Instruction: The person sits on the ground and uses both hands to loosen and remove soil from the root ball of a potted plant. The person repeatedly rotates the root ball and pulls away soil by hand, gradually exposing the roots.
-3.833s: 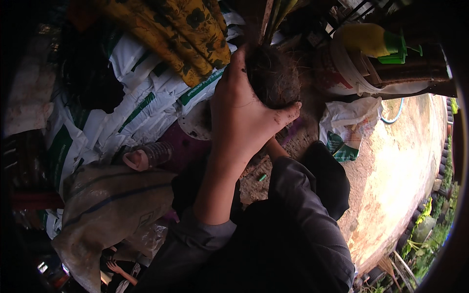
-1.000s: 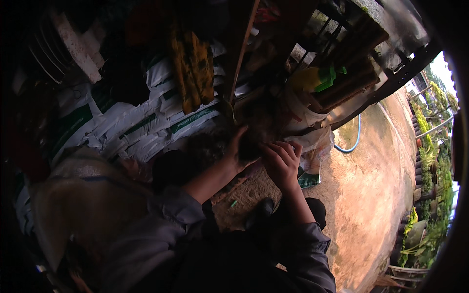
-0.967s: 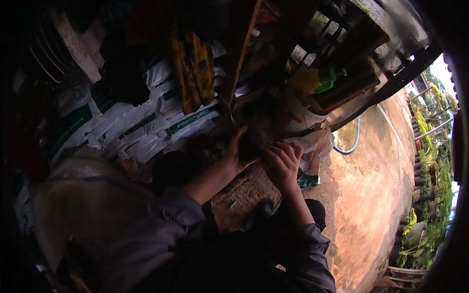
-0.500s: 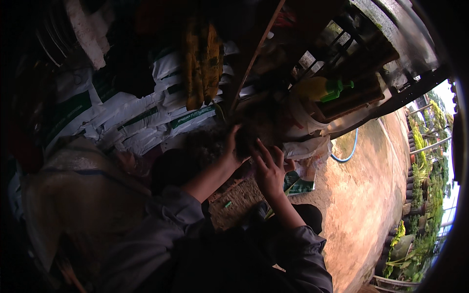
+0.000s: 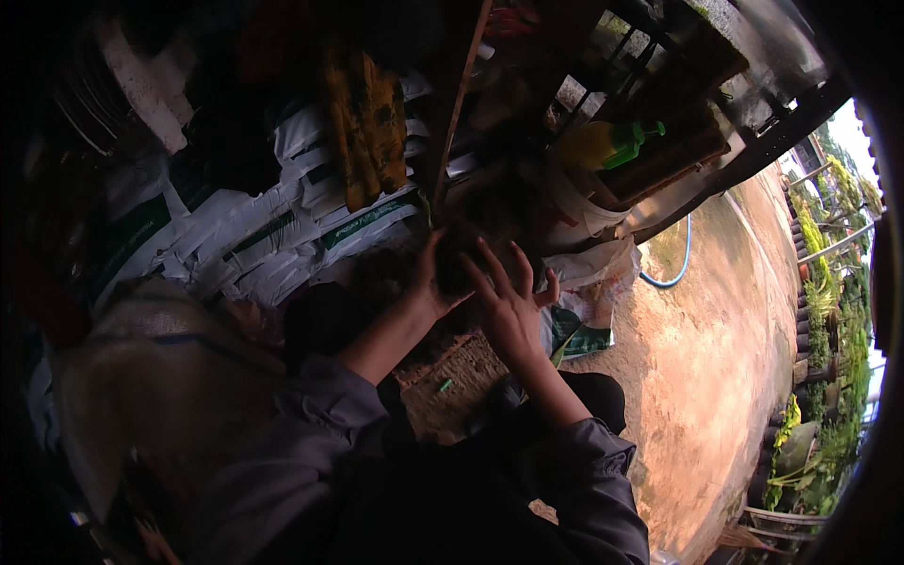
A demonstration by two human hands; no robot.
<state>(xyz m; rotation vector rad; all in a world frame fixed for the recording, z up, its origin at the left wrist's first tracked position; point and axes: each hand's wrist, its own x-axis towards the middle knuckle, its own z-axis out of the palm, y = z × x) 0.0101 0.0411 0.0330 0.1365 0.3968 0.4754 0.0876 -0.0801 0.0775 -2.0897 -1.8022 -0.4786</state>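
Between my hands is a dark, roundish clump [image 5: 456, 267], too shadowed to tell whether it is soil, a root ball or a small black pot. My left hand [image 5: 431, 290] is wrapped round its near left side, thumb up. My right hand [image 5: 512, 311] lies against its right side with the fingers spread, some fingertips touching the top. Below them is a dark, loose-looking heap [image 5: 381, 278], soil by its look, mostly in shade. A long green leaf [image 5: 562, 350] shows beside my right wrist.
White and green sacks [image 5: 273, 221] are stacked at the left, with a yellow patterned cloth [image 5: 365, 141] hanging before them. A yellow-green spray bottle [image 5: 603, 146] stands by a white bucket [image 5: 579, 212]. A blue hose [image 5: 683, 254] lies on the concrete floor [image 5: 706, 367].
The fingers of my right hand have spread wider and lifted over the dark clump. My left hand still holds it. The whole view has shifted slightly.
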